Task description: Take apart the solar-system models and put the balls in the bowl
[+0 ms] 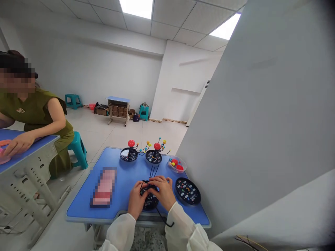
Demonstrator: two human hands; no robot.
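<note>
In front of me at the desk's near edge lies a round black model base with printed markings, partly hidden by my hands. My left hand is closed, its thumb and fingers pinching a small black part over the base. From the other side, my right hand is closed on the same part, fingertips close to the left ones. Thin black rods stick up beyond my fingers. Another black rod, bent at its end, juts toward me below my right hand. The exact shape of the gripped part is hidden.
On the blue desk stand two planet models with red balls and coloured beads. A clear bowl of balls and a black disc lie right, a blurred pink item left. A wall rises right; a person sits left.
</note>
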